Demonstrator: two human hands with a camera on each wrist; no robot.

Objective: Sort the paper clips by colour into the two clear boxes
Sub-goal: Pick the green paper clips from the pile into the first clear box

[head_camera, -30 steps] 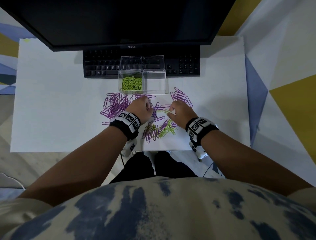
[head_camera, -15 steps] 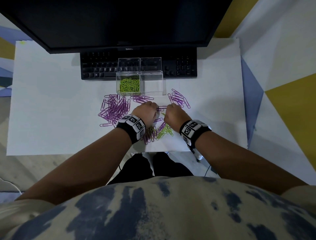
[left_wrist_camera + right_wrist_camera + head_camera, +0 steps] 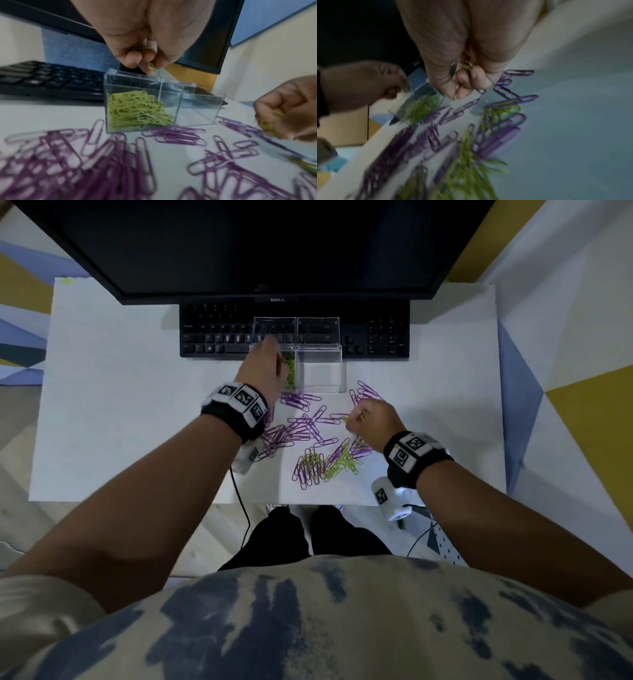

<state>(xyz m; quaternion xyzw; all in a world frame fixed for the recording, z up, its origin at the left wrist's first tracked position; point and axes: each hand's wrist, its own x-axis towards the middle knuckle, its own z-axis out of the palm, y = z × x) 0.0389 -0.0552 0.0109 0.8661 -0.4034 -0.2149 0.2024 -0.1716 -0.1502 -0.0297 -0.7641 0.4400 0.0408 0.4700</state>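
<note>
Two clear boxes stand side by side before the keyboard. The left box [image 3: 291, 371] [image 3: 137, 108] holds green clips; the right box [image 3: 320, 369] [image 3: 197, 105] looks empty. My left hand [image 3: 265, 361] [image 3: 149, 65] hovers over the left box and pinches green paper clips [image 3: 151, 67] in its curled fingers. My right hand [image 3: 368, 422] [image 3: 458, 92] is low over the table, right of the clip pile, gripping green clips [image 3: 467, 66]. Purple clips [image 3: 298, 426] lie scattered on the table. A mixed green and purple heap [image 3: 329, 462] lies nearer me.
A black keyboard [image 3: 219, 337] and a dark monitor [image 3: 260, 244] stand behind the boxes. The white table [image 3: 113, 405] ends just in front of the mixed heap. A cable [image 3: 241, 505] hangs off the near edge by my left wrist.
My left hand has left the clip pile and gone forward to above the left box. My right hand has shifted a little right and stays low over the clips.
</note>
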